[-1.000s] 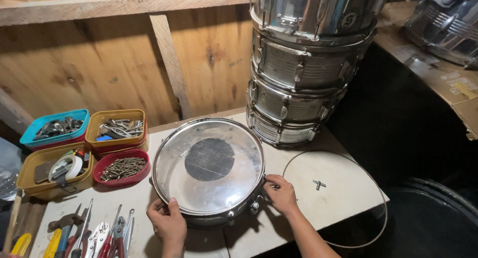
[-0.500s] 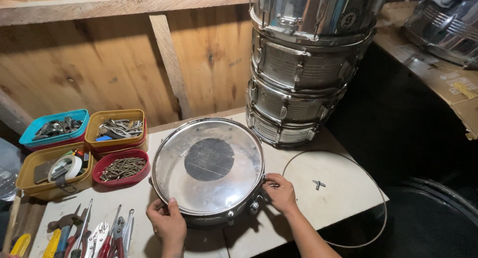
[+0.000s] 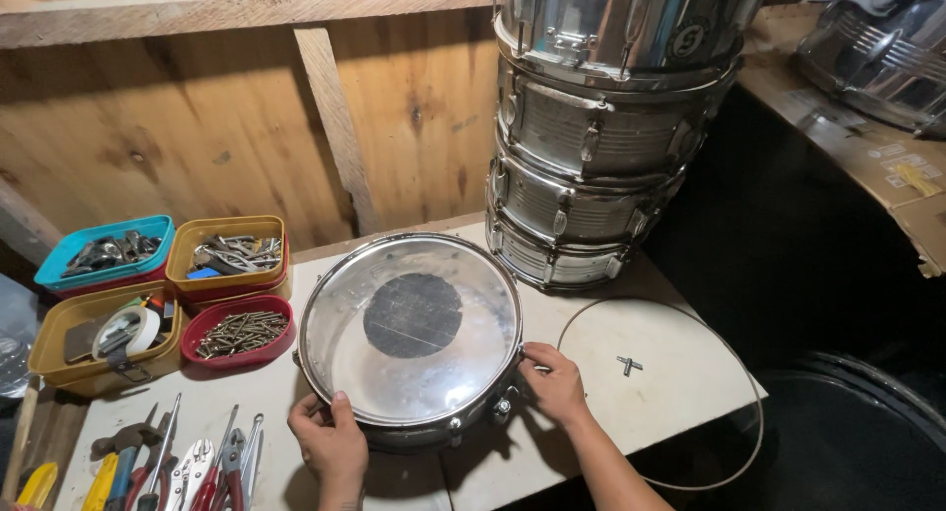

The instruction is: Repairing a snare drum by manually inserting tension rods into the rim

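Snare drum [image 3: 410, 336] sits flat on the white bench top [image 3: 680, 373], chrome shell, clear head w/ a dark round patch in the middle. It's right in front of me, near the front edge of the bench, just in front of the stack of chrome drums [image 3: 601, 136] at the back right.

My left hand [image 3: 330, 442] grips the near rim on the left side, thumb up over the hoop, fingers curled under it, so closed on the drum. My right hand [image 3: 557, 383] is on the right side of the shell, fingers bent and pressed against the rim by a tension lug; touching for sure, but can't tell whether it's really clamped or just resting there.

Just right of that hand lies a thin metal hoop [image 3: 690, 393], flat on the bench, its near part hanging past the edge. Inside the hoop, a small drum key [image 3: 629, 365], apart from my fingers.

Left of the drum: red tray [image 3: 241, 332] full of screws, nearly touching the shell. Behind it a yellow tray [image 3: 229, 250] w/ metal bits, beside that a teal tray [image 3: 103, 250] w/ more hardware, and a second yellow tray [image 3: 103, 339] holding a tape roll. Pliers & other hand tools [image 3: 168, 462] lie at the front left, close to my left wrist. Plywood wall [image 3: 197, 146] behind it all.
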